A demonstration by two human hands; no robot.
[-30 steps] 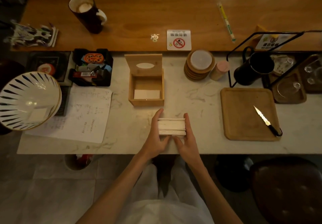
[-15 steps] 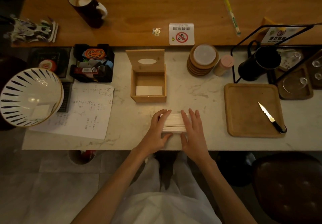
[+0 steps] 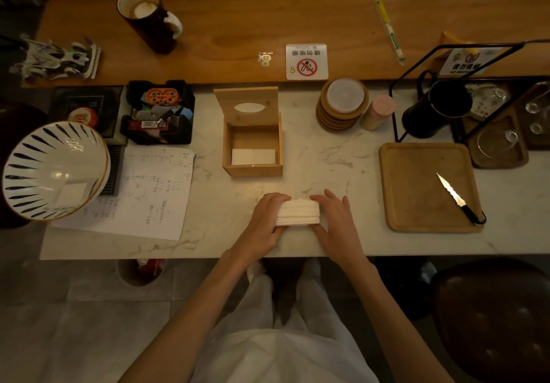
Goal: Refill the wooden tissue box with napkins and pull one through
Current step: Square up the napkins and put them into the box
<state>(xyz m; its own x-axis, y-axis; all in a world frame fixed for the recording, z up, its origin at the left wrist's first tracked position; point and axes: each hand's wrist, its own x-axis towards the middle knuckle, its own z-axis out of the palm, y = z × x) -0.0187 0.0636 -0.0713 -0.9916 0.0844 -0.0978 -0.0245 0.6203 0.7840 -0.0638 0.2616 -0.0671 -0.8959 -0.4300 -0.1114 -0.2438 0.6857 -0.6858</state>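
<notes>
Slid apart since half a second back: both hands off the top of the stack of napkins [image 3: 297, 213] and out to its two ends. Gripping the left end with the left hand [image 3: 265, 222], fingers curled over the top edge. Pressing the right end with the right hand [image 3: 334, 222], fingers nearly straight, not wrapped round. Resting on the marble counter [image 3: 327, 159] near its front edge, squeezed between both hands and bulging up a little in the middle.

Just behind the stack, not touching it: the wooden tissue box [image 3: 253, 171], open, with its lid [image 3: 247, 105] tipped up at the back and an oval hole in the lid. Down at the bottom of the box, some leftover napkins [image 3: 253, 156], white and flat.

Off to the left, a sheet of paper [image 3: 154, 192] with writing on it and a striped bowl [image 3: 50, 171]. Off to the right, a wooden tray [image 3: 416, 186] with a small knife [image 3: 458, 199] lying on it. Further back, a pile of round coasters [image 3: 342, 108] and a dark mug [image 3: 157, 34].
</notes>
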